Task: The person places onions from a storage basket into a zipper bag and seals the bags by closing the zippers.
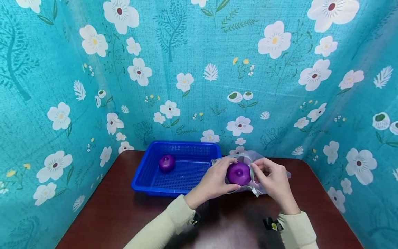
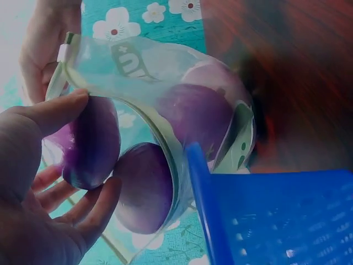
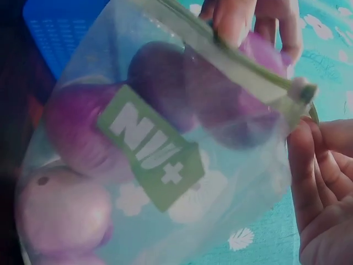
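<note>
1. Holding one onion (image 1: 238, 173) in the mouth of the bag (image 3: 155, 149). My left hand (image 1: 214, 178) is curled round it; how firmly, can't tell.
2. Relation that matters, as I judge it: onion against bag mouth. It sits between the two rims, partly below them. The bag's load lies deeper, past my left fingertips.
3. Axis: squat, near round, no clear long one. Stem end turned up towards the head view.
4. Nearer hand: left, already on the onion. Right hand (image 1: 275, 176) is at the bag's right side, pinching its rim near the slider (image 3: 302, 90).
5. Count: bag, one. Basket (image 1: 155, 190), one, just left of the bag.
6. Onions: one gripped; at least three inside the bag (image 3: 160, 72) (image 3: 77, 124) (image 3: 60, 215), a low pink patch perhaps a fourth; one in the basket (image 1: 167, 163), at the end away from the bag.
</note>
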`<state>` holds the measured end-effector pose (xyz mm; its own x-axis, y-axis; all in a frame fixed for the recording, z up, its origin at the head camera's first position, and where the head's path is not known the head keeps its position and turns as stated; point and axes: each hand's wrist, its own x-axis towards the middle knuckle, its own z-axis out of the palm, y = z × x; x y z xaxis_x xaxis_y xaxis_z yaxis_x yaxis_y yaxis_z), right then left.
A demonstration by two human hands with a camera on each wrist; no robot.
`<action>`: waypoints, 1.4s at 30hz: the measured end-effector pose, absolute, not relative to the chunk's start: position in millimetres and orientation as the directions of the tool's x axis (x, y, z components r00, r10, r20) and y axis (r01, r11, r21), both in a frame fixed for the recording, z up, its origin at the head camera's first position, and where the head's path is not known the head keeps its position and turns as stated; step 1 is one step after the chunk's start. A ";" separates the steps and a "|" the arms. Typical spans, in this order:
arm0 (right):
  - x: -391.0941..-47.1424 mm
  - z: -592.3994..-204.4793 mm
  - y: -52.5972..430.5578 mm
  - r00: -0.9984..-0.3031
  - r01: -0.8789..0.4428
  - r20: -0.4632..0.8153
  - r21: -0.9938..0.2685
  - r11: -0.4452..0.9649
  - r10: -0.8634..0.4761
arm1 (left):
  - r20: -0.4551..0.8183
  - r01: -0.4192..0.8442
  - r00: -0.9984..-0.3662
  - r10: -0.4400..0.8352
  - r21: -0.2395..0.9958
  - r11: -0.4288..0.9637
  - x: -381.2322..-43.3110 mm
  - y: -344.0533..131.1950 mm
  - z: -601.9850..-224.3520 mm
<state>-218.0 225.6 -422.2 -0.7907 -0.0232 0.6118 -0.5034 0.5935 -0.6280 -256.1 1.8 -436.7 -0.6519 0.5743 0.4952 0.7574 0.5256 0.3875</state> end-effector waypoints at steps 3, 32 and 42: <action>-217.4 -420.8 221.9 -0.790 -0.511 0.612 -0.620 0.595 -0.042 | 0.502 0.755 -0.653 0.567 0.381 0.533 -256.4 5.2 -436.3; -214.6 -417.0 220.9 -0.771 -0.507 0.635 -0.661 0.553 0.052 | 0.346 0.809 -0.568 0.747 0.397 0.432 -256.5 1.9 -443.1; -215.0 -417.3 221.0 -0.780 -0.476 0.621 -0.675 0.564 0.085 | 0.425 0.785 -0.606 0.673 0.458 0.418 -257.8 -9.7 -446.3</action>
<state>-215.0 221.0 -417.3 -0.7795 0.0854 0.6206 -0.4758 0.5636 -0.6752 -257.8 -9.7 -446.3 -0.6059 0.6725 0.4249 0.7848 0.4180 0.4575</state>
